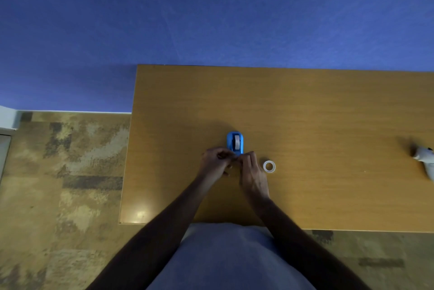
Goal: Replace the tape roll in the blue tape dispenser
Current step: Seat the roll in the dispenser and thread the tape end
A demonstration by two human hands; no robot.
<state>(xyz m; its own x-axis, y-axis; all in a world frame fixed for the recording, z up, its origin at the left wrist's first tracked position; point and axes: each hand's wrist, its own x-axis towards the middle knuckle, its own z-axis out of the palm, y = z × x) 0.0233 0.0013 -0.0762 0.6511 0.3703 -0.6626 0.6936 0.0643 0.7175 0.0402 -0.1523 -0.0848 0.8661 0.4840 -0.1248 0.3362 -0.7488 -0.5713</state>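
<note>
Head view: the blue tape dispenser (235, 143) stands near the middle of the wooden table (328, 113), with a tape roll (237, 143) seated upright in its cradle. At about four o'clock from it, apart from it and just beside the right hand, a second roll (269, 166) lies flat on the wood. It looks like a thin, pale ring, probably the spent one, though I cannot be sure. Both hands meet at the dispenser's near end, at six o'clock from the seated roll. The left hand (216, 160) has its fingers curled and pinched; the right hand (252, 174) has its fingertips bent in toward the cutter end. What they pinch is too small to see; likely the tape's free end. By my judgement the swap itself is done, and threading the tape to the cutter is left. At three o'clock, by the table's edge, lies a white object (424, 155) I cannot identify.
</note>
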